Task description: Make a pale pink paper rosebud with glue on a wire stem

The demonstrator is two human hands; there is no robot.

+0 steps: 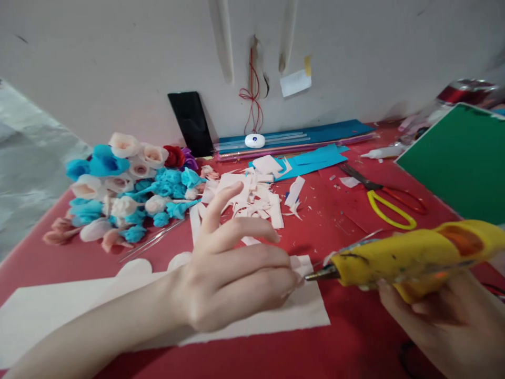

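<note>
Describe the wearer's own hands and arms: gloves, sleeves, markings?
Left hand: bare, slender fingers, no glove or ring visible. Left forearm: no sleeve or bracelet in view. Right hand: ungloved, partly hidden and blurred; finer details unclear.

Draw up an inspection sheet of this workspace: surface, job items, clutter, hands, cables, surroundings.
Surface: red tabletop, strewn with paper scraps.
Job items: yellow hot-glue gun, nozzle close to the left hand; cream paper sheet beneath that hand.
Clutter: paper flowers heaped at left; scissors with yellow and red handles.
Hands: left curled, contents hidden; right hand grips the glue gun.
Cables: red cord on the wall; glue-gun lead unclear.
Surroundings: pale wall, black phone leaning there.
</note>
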